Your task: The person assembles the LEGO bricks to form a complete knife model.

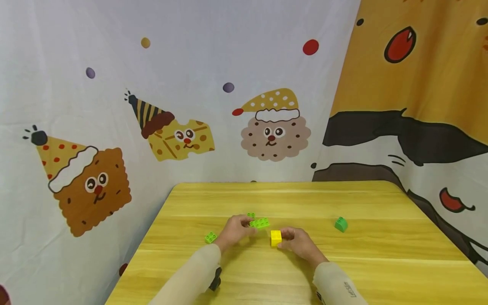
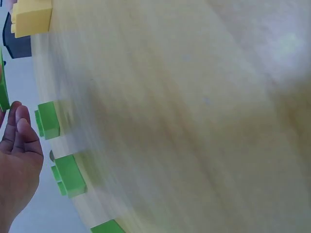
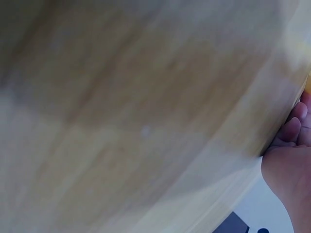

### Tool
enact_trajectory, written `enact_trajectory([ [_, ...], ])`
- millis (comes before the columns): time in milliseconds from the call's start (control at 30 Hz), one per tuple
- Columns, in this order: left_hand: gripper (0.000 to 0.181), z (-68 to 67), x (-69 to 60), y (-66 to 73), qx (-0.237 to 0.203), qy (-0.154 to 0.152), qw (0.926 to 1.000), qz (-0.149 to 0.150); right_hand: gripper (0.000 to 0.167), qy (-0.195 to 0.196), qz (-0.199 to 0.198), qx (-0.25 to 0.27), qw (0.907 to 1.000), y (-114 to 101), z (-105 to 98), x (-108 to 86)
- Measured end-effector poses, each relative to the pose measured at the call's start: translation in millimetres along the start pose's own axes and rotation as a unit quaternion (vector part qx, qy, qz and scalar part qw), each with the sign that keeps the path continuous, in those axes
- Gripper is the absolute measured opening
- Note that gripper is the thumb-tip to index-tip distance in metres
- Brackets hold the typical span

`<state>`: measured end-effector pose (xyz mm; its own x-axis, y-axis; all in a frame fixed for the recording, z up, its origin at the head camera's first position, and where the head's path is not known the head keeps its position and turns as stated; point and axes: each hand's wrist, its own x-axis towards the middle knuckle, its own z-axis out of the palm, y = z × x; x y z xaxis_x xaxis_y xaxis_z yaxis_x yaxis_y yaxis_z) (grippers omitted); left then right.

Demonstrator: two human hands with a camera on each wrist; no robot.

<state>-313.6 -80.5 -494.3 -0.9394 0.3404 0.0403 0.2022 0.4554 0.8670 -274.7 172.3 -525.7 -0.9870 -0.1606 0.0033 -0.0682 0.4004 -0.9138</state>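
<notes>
In the head view my left hand (image 1: 236,230) pinches a flat lime-green toy brick (image 1: 261,223) with several studs, held above the table. My right hand (image 1: 299,243) grips a yellow toy brick (image 1: 276,238) by its right side, just right of and nearer than the green one. Behind my left fingers a small lime-green brick (image 1: 250,215) is partly hidden. Another lime-green brick (image 1: 211,237) sits left of my left wrist. The left wrist view shows only an edge of the held green brick (image 2: 4,90). The right wrist view catches my right hand (image 3: 296,136) at its edge.
A darker green brick with a curved side (image 1: 341,224) stands on the wooden table (image 1: 366,271), right of my right hand. Behind the table hangs a white curtain (image 1: 213,46) printed with cartoon figures.
</notes>
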Motion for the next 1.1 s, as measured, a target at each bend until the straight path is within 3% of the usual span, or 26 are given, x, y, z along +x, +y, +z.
enact_trajectory([
  [400,0.042,2.7,7.5,10.2,-0.021,-0.015,0.9997,-0.005,0.034,0.002,0.005,-0.004,1.0000,-1.3,-0.7,1.8],
  [1100,0.035,22.1,9.6,17.2,-0.001,-0.044,0.9990,0.008,0.031,-0.001,0.010,-0.010,0.9999,-3.2,-0.7,1.6],
])
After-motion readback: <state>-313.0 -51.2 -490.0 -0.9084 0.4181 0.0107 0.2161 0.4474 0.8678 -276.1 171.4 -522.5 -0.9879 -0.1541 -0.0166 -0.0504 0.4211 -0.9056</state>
